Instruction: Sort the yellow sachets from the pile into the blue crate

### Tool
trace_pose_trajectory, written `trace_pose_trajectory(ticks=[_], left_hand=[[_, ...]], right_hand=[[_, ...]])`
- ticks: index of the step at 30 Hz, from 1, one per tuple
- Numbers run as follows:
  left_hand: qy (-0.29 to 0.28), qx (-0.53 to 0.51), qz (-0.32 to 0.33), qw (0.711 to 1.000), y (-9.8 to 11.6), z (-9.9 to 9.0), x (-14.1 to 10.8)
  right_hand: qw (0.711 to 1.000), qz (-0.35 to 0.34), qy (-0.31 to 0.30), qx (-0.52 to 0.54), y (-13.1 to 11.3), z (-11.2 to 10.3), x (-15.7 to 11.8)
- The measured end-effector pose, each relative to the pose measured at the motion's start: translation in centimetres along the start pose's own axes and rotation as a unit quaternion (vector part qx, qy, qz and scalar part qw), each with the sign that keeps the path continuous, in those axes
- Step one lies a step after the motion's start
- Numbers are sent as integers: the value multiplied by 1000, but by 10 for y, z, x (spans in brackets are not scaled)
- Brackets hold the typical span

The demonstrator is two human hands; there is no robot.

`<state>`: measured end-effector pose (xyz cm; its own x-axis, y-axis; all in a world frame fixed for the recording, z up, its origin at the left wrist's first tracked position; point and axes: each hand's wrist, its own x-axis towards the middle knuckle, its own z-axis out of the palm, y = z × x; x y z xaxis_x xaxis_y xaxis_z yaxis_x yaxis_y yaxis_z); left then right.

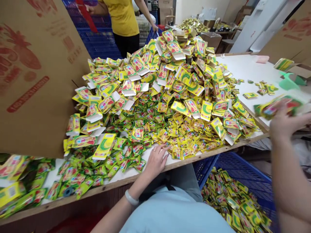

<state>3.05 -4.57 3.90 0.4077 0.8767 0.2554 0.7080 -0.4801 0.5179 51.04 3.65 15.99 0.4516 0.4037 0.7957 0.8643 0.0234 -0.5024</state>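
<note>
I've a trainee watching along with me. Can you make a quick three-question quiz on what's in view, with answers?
1. Multiple choice: What circles the wrist of the person's left hand?
A) a black watch
B) a pale bangle
C) a glove cuff

2. True or false: The blue crate with small packets in it stands lower than the white tabletop.

3. Fill in the blank: The co-worker beyond the big heap wears a ____ top.

Key: 1. B; 2. True; 3. yellow
</note>
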Motion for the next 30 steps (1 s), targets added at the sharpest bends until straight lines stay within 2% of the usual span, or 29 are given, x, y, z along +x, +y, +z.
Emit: trace_pose_trajectory(ticks=[1,2,3,4,5,6,7,8,10,11,12,14,17,19,21,23,25,26,28,30], left_hand=[[25,23,-9,999,-5,-8,-1],[50,44,-22,998,-10,-15,-2],[72,59,-38,995,-14,-23,-3],[89,68,-56,992,-19,-30,-5],[102,69,-73,990,-22,-36,-7],[110,63,-87,988,-25,-41,-10],[115,52,-98,987,-27,-44,-12],[117,41,-104,987,-29,-45,-13],[119,26,-106,987,-31,-44,-10],[119,27,-103,987,-32,-43,-5],[119,37,-102,987,-34,-40,2],[114,75,-110,985,-38,-36,23],[80,143,-135,977,-48,-33,58],[56,165,-140,975,-56,-35,77],[48,168,-140,975,-62,-40,89],[53,164,-135,976,-64,-47,93],[74,92,-136,984,-60,-52,90],[84,37,-142,986,-56,-54,86],[94,-69,-156,981,-43,-55,74],[90,-165,-167,968,-28,-54,60]], right_hand=[[998,44,2,-55,11,0,26],[995,63,-3,-81,12,2,41],[994,69,-11,-89,4,5,42],[995,51,-49,-73,-12,9,31],[995,17,-89,-36,-33,13,8],[986,-12,-163,23,-58,17,-25],[949,-63,-294,95,-82,21,-63],[912,-103,-372,136,-105,25,-103],[857,-149,-465,166,-139,32,-176],[834,-173,-504,144,-149,35,-203],[820,-186,-528,117,-154,38,-223],[805,-196,-555,74,-156,42,-245],[798,-164,-571,102,-149,38,-251],[791,-101,-583,155,-147,32,-250],[786,4,-580,213,-149,27,-249],[771,143,-549,288,-158,26,-247],[724,265,-520,368,-173,29,-242],[693,304,-517,400,-182,32,-238],[640,330,-535,442,-202,40,-230],[616,316,-557,459,-220,47,-222]])
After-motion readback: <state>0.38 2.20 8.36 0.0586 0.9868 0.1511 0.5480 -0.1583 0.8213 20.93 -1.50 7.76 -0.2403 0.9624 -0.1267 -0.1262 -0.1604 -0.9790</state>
